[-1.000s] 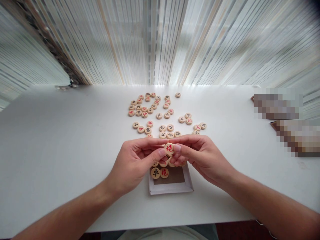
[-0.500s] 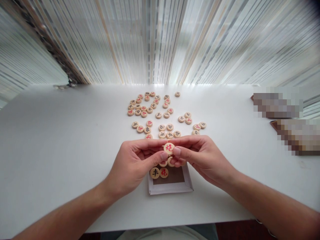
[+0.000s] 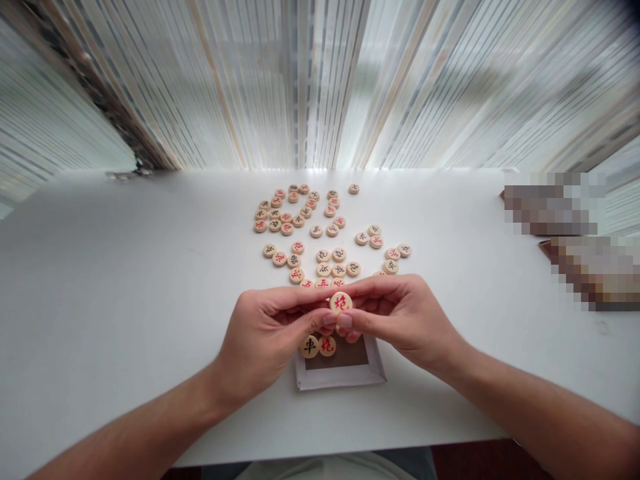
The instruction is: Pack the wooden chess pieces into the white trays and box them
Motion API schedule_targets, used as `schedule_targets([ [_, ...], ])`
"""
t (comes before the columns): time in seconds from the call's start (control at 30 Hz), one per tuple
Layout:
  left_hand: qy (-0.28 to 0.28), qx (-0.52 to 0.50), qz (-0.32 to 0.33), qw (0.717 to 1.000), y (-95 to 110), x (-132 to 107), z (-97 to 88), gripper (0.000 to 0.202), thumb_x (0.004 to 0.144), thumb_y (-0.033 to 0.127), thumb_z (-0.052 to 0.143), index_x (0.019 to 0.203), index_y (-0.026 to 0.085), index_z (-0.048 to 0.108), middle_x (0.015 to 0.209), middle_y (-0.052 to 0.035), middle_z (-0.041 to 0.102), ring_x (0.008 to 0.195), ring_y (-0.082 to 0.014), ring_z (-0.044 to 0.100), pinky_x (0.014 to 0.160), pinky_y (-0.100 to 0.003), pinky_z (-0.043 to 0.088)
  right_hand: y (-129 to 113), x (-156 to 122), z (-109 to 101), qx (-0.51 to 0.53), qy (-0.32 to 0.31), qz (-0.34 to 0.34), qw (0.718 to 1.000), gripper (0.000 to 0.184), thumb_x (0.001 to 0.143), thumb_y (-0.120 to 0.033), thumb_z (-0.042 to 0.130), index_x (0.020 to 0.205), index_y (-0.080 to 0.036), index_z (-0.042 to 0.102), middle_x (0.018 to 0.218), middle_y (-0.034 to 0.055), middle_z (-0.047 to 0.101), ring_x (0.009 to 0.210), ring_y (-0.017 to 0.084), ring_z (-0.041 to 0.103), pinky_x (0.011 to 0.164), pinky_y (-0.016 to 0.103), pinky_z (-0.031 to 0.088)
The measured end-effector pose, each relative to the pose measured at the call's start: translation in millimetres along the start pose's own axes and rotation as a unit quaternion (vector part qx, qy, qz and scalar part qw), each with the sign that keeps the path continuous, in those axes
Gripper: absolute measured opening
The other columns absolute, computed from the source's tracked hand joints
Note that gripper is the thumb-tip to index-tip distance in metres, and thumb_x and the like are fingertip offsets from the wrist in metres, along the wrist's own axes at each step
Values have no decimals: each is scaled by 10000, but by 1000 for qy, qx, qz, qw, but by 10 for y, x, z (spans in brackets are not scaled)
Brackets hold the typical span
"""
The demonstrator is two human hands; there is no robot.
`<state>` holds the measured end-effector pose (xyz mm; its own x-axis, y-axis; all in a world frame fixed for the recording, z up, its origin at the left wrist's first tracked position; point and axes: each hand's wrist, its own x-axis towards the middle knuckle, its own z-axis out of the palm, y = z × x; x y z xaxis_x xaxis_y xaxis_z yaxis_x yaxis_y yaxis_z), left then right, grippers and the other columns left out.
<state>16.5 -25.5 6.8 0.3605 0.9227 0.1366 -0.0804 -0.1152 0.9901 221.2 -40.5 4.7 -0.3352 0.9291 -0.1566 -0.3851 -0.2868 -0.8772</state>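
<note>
Between the fingertips of both hands is a round wooden Chinese chess piece (image 3: 341,303) with a red character facing me. My left hand (image 3: 273,327) pinches it from the left with thumb and fingers. From the right, my right hand (image 3: 395,310) grips it the same way, and the two thumbs almost meet below it. Under the hands lies a shallow white-rimmed box (image 3: 343,378) with a brown bottom. Inside it, a piece with a black character (image 3: 310,347) sits beside a piece with a red character (image 3: 327,346). My hands hide the far part of the box.
Several more chess pieces (image 3: 287,229) lie scattered on the white table (image 3: 150,300) beyond my hands, some touching. Two blurred-out objects (image 3: 590,273) are at the right edge. A striped string curtain (image 3: 260,80) hangs behind the table.
The held piece has risen slightly in tilt and shifted a little right. My thumbs have moved to its lower edge, closer together. A row of red-marked pieces behind the hands shows more now.
</note>
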Motion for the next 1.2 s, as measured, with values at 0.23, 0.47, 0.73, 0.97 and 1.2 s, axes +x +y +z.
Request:
schedule_targets([
  [0.23, -6, 89, 70, 993, -9, 3, -14, 400, 855, 17, 836, 1125, 311, 869, 1028, 16, 879, 885, -140, 848, 798, -119, 659, 30, -5, -14, -47, 24, -9, 999, 448, 653, -155, 1027, 1069, -234, 881, 768, 33, 844, 610, 152, 799, 575, 166, 667],
  [0.47, -23, 149, 123, 981, -30, -42, 0, 371, 881, 28, 817, 1166, 263, 858, 1049, -11, 878, 894, -152, 834, 832, -186, 666, 6, -15, -11, -87, 47, -2, 995, 278, 660, -289, 1031, 800, -146, 837, 617, 42, 783, 506, 149, 736, 486, 188, 634],
  [0.73, -25, 112, 79, 990, 0, -21, 13, 271, 859, 58, 841, 1092, 195, 870, 947, -40, 873, 809, -168, 816, 750, -212, 683, -32, -4, 6, -62, 11, 9, 998, 274, 754, -372, 979, 819, -145, 839, 636, 48, 788, 522, 151, 746, 505, 202, 642],
  [0.97, 0, 41, 9, 999, 16, 4, 16, 272, 844, 77, 864, 1073, 223, 883, 957, -27, 883, 806, -186, 848, 773, -213, 706, 11, -2, -36, -28, -21, -1, 999, 255, 859, -360, 907, 1015, -161, 873, 717, 57, 810, 601, 158, 775, 568, 231, 672],
  [1.2, -3, 100, 41, 994, -18, -12, -11, 306, 865, 86, 843, 1122, 249, 875, 993, -31, 880, 799, -207, 854, 748, -243, 721, 16, 4, -33, -10, -12, 23, 1000, 423, 684, -265, 1021, 1065, -166, 866, 743, 50, 813, 601, 149, 751, 580, 237, 662],
])
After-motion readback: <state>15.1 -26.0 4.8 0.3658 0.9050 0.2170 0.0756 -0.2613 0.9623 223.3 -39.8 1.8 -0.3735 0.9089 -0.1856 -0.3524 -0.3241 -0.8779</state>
